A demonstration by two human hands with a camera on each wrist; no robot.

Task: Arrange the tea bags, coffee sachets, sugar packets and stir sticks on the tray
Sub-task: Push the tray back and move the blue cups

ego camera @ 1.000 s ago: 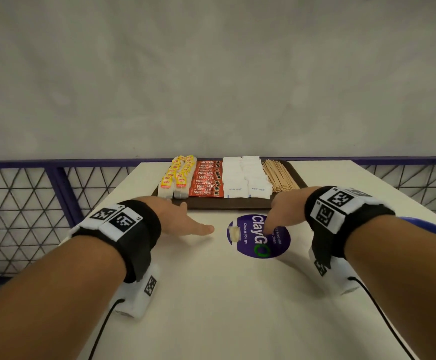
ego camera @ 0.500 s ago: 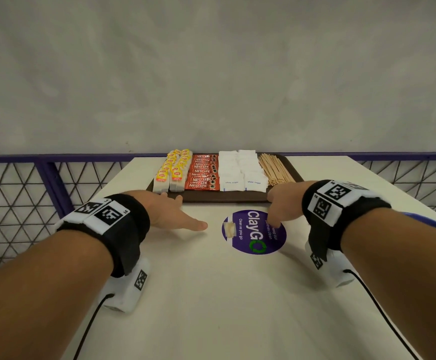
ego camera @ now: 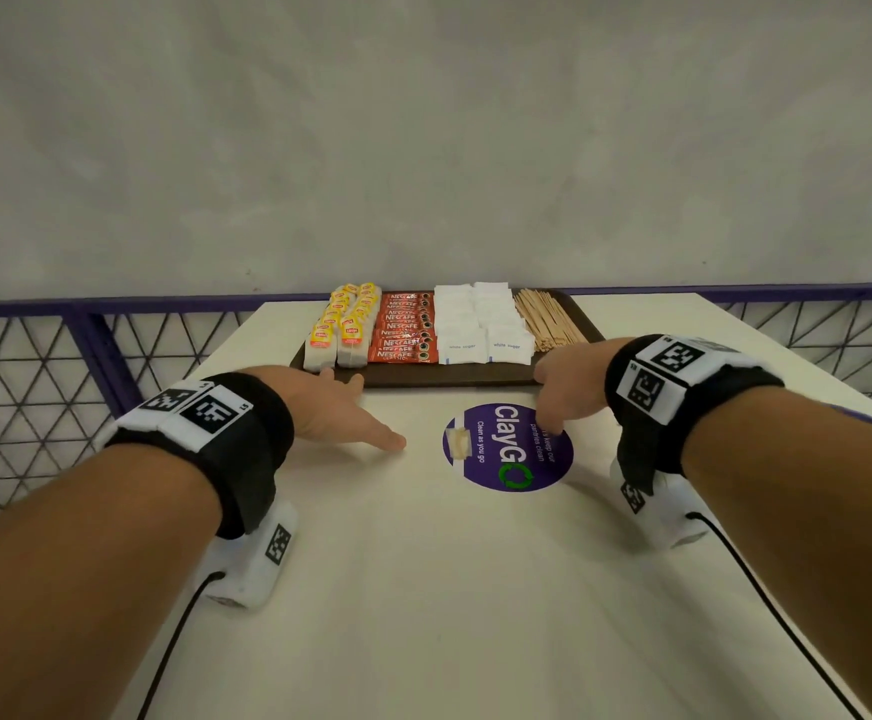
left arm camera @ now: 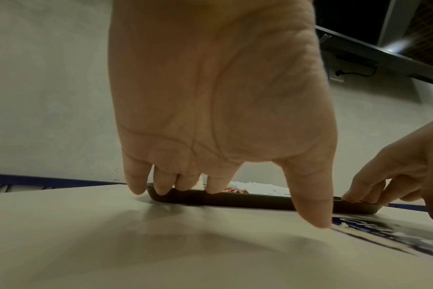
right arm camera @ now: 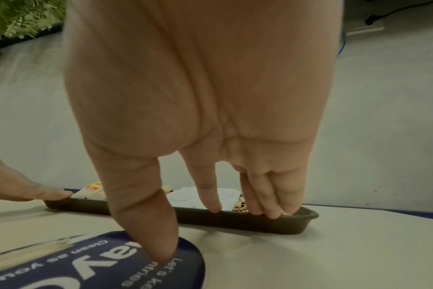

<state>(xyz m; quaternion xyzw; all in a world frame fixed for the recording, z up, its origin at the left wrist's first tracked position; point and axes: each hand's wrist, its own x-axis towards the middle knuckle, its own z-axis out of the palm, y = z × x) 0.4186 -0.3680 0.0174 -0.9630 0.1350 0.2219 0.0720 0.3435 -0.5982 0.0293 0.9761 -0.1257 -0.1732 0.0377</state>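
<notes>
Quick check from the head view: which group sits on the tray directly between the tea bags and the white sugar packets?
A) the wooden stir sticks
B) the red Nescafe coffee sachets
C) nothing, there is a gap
B: on the tray, the red Nescafe coffee sachets lie right of the tea bags and left of the white sugar packets.

One dark tray (ego camera: 449,377) sits in the middle of the head view, with two hands below it, at lower left and lower right. On it are two rows of tea bags (ego camera: 342,324), one column of coffee sachets (ego camera: 403,327), two columns of sugar packets (ego camera: 480,324) and one heap of stir sticks (ego camera: 545,318); the single pieces are too small to count.
</notes>
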